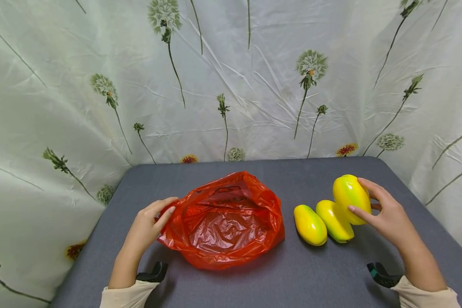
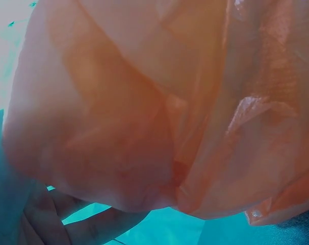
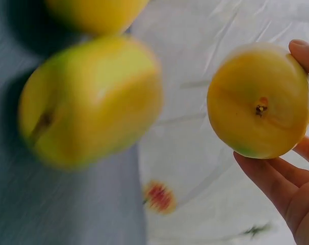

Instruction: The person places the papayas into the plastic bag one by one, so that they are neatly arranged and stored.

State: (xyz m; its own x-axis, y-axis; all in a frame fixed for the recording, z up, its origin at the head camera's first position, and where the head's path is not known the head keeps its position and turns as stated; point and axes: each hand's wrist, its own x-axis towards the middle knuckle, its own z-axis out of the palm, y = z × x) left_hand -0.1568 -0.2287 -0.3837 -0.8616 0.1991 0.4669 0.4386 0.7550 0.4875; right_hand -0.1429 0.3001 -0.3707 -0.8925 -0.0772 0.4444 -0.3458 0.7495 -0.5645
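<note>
A red plastic bag (image 1: 231, 231) lies on the grey surface with its mouth spread wide, facing up and toward me. My left hand (image 1: 150, 220) holds the bag's left rim between thumb and fingers. In the left wrist view the bag's film (image 2: 144, 117) covers much of the picture, and part of the left hand (image 2: 88, 224) shows below it. To the right, my right hand (image 1: 389, 214) grips a yellow-green mango (image 1: 348, 196), raised off the surface. Two more mangoes lie below and left of it, a middle one (image 1: 333, 222) and a left one (image 1: 309, 224).
The grey padded table (image 1: 254, 284) reaches back to a white curtain (image 1: 262, 85) printed with dandelions. Dark wrist devices show under both wrists, one at the left (image 1: 154, 272) and one at the right (image 1: 383, 275).
</note>
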